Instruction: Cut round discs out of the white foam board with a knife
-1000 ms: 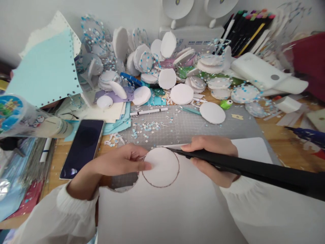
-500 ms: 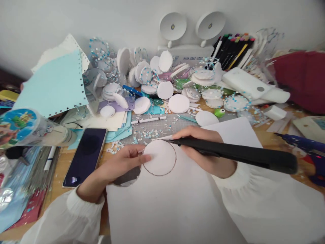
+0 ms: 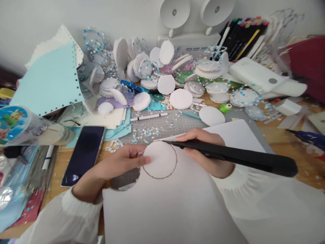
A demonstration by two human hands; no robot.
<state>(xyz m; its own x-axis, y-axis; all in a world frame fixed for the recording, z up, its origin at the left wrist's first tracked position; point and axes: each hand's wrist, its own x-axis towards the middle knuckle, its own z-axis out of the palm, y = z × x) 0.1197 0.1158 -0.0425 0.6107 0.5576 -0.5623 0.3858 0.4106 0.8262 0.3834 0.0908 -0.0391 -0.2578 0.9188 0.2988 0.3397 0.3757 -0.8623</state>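
A white sheet point(image 3: 165, 206), which looks like foam board or thick paper, lies in front of me with a dark-outlined circle point(image 3: 159, 159) on it. At the circle's left edge my left hand point(image 3: 127, 159) pinches the sheet, thumb on top. Beside that hand is a rounded cut-out gap in the sheet. My right hand point(image 3: 208, 149) grips a long black craft knife point(image 3: 236, 154) whose thin tip meets the circle's upper edge. Near the sheet's far edge the material looks slit along the outline.
A grey cutting mat point(image 3: 175, 127) with white and blue scraps lies beyond the sheet. Several white discs point(image 3: 181, 98) are piled at the back. A phone point(image 3: 83, 156) and a patterned cup point(image 3: 35, 127) stand left; markers point(image 3: 246, 37) are back right.
The view has shifted slightly, so the background items sit higher and wider. Both hands keep their grips, and the knife tip has moved a little left along the circle's upper edge.
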